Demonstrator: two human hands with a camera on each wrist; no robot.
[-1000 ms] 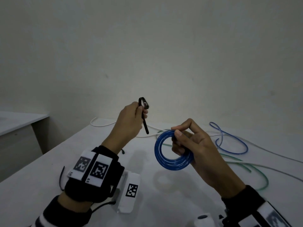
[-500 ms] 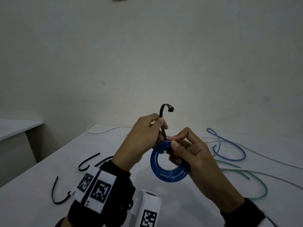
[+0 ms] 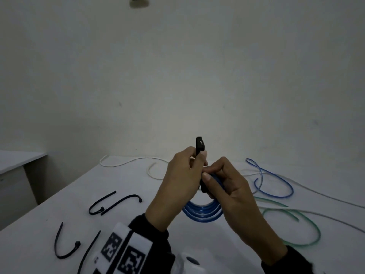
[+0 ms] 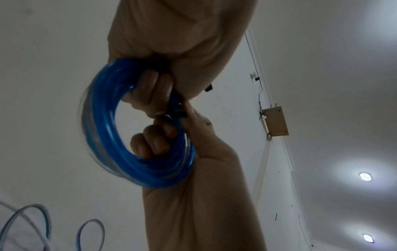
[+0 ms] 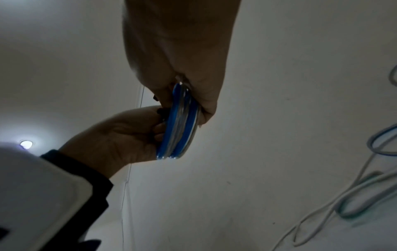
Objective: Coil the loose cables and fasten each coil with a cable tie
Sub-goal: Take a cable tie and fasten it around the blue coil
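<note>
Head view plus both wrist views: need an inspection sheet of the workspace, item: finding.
Surface: white table, holds ties and loose cables.
Job's things: blue cable coil held above the table; black cable tie at the coil's top, head end sticking up, not seen closed.
Clutter: spare black cable ties lie left of the hands.
Grippers: left hand pinches the cable tie; right hand grips the coil.
Cables: loose blue cable, green cable and white cable uncoiled on the table.
Surroundings: plain wall; second table at far left.
</note>
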